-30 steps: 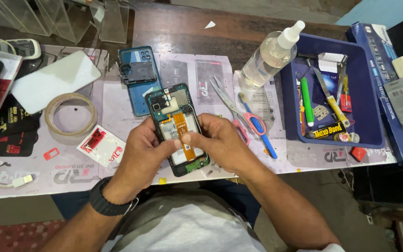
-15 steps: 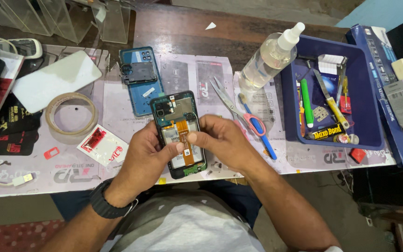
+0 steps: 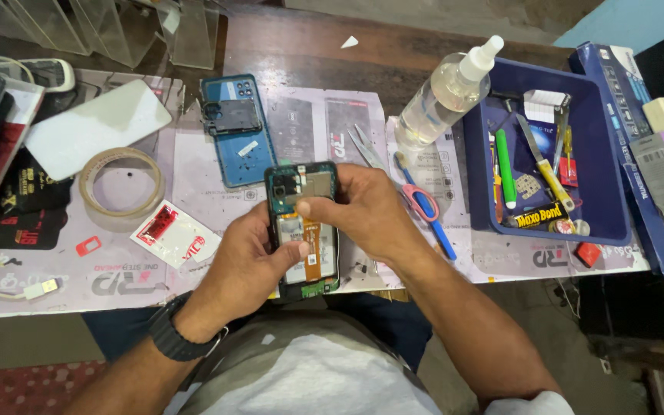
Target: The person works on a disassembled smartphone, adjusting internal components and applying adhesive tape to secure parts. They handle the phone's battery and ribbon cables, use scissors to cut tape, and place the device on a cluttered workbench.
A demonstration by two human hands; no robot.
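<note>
An opened smartphone [image 3: 307, 244] with its back cover off shows a battery, an orange flex cable and a green board edge. My left hand [image 3: 251, 257] grips its left side, thumb on the battery area. My right hand [image 3: 366, 211] holds the right side and top, with the thumb and fingers over the upper metal shield. The phone is held just above the near table edge. The blue back cover [image 3: 236, 131] with a black camera frame lies on the mat beyond the phone.
A tape roll [image 3: 121, 180] and a white panel [image 3: 94, 127] lie to the left. Scissors [image 3: 405, 180], a blue-handled tool and a spray bottle [image 3: 451, 88] are to the right. A blue tray [image 3: 601, 146] holds several tools and a glue tube. Boxes stand at the far right.
The phone has turned upright and come nearer to me. My right hand has slid from the lower middle up to the top of the phone.
</note>
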